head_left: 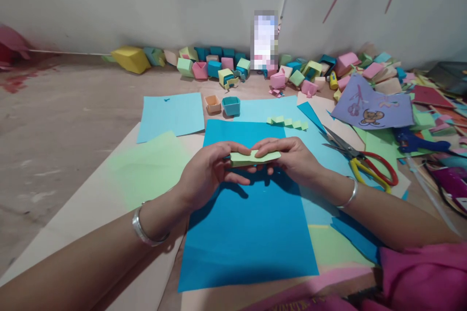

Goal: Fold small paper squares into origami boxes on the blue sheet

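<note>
A folded strip of light green paper point(255, 158) is held level over a blue sheet point(251, 233). My left hand point(215, 170) grips its left end, thumb on top and fingers below. My right hand point(292, 155) pinches the right part the same way, both thumbs near the strip's middle. Just beyond the hands lies a zigzag-folded green paper strip point(287, 123). Two small paper boxes, one orange point(212, 104) and one teal point(231, 106), stand past the blue sheet's far edge.
Scissors point(359, 155) with red and yellow handles lie open at the right, near a blue glue gun point(419, 143) and a purple drawn-on paper point(372, 104). Several folded paper boxes point(215, 69) line the wall. A light blue sheet point(171, 114) lies at left.
</note>
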Demonstrator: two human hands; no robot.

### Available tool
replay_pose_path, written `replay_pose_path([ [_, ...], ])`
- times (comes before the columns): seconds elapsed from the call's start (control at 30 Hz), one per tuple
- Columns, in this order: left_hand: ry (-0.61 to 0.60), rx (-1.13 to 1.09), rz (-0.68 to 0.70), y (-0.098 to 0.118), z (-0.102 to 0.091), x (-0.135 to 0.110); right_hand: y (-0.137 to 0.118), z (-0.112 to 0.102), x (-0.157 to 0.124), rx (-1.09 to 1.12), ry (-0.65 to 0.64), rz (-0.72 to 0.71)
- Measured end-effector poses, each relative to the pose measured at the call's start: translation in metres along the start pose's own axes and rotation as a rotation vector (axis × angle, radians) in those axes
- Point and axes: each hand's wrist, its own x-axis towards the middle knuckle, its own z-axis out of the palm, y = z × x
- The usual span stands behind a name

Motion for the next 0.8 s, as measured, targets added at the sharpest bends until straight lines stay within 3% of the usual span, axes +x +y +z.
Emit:
replay_pose_path([
  [0.23,0.261,0.485,0.185,-0.002,0.003,-0.003,-0.003,0.0,0.003,0.014,0.053,0.1],
  [0.37,0.278,0.478,0.253,-0.002,0.001,-0.001,-0.004,0.0,0.002,-0.043,0.085,0.055],
  [0.57,0.339,0.327,0.29,-0.001,0.004,-0.001,-0.003,0.004,0.0,-0.399,-0.099,0.037],
  [0.7,0.325,0.288,0.284,-0.001,0.005,-0.003,-0.002,0.009,-0.001,-0.261,-0.17,0.091],
  [0.8,0.209,0.26,0.224,-0.005,0.006,-0.004,0.001,0.015,-0.002,-0.148,-0.202,0.14],
])
